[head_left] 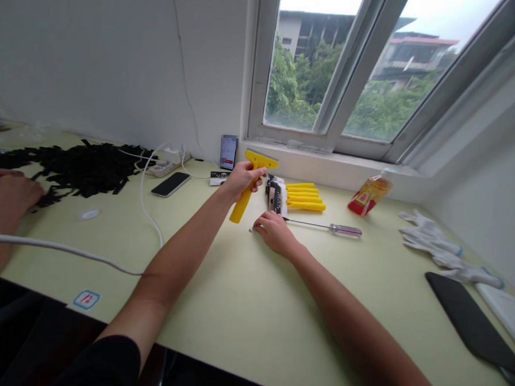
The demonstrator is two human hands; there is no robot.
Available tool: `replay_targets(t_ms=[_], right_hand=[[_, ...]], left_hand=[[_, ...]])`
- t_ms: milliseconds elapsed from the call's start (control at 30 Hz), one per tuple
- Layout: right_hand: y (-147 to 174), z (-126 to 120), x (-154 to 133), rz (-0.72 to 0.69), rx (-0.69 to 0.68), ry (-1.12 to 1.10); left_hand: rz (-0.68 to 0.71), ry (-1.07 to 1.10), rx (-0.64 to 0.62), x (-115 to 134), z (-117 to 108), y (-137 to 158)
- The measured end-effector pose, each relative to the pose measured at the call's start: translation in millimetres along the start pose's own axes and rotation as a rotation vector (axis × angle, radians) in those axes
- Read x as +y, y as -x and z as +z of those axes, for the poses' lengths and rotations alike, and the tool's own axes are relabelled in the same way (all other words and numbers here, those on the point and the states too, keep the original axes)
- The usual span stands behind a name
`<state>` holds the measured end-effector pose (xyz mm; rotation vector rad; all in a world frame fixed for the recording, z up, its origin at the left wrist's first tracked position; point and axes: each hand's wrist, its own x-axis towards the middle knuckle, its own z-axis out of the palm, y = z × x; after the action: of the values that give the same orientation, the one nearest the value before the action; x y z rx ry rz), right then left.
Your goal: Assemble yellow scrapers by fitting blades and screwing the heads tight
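Note:
My left hand (pixel 244 179) is closed around a yellow scraper (pixel 241 208), its wide head up and its handle pointing down over the table. Close to the tabletop, my right hand (pixel 275 231) has its fingers bent together, with a small metal screw (pixel 250 230) at the fingertips. Whether the screw still touches the table I cannot tell. Just beyond the right hand lie several more yellow scrapers (pixel 304 199) in a row, their heads partly covered by black-and-white packaging (pixel 276 197). A screwdriver (pixel 345 230) with a clear purplish handle rests beside them, its shaft pointing toward my right hand.
A phone (pixel 170 184) lies flat; another phone (pixel 228 152) stands by the wall. White cable (pixel 143 201) crosses the left side. A co-worker's hands (pixel 13 192) are near a black heap (pixel 90 167). Rightward are a red-yellow pouch (pixel 369 194), gloves (pixel 432 239) and a dark flat object (pixel 471 319).

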<state>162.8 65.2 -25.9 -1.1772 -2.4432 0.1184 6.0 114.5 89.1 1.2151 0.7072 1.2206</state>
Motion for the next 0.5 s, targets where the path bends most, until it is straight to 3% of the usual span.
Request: replay_targets(t_ms=[200, 400, 500], right_hand=[[0.5, -2.0, -2.6, 0.021, 0.044, -0.003], [-4.9, -28.1, 13.5, 0.147, 0.168, -0.026], [-4.2, -38.1, 26.4, 0.193, 0.158, -0.063]], left_hand=[[-0.005, -0.012, -0.029, -1.6, 1.1, 0.7], [-0.007, -0.043, -0.073, -6.1, 3.0, 1.1], [-0.011, -0.041, -0.07, -7.2, 3.8, 1.1]])
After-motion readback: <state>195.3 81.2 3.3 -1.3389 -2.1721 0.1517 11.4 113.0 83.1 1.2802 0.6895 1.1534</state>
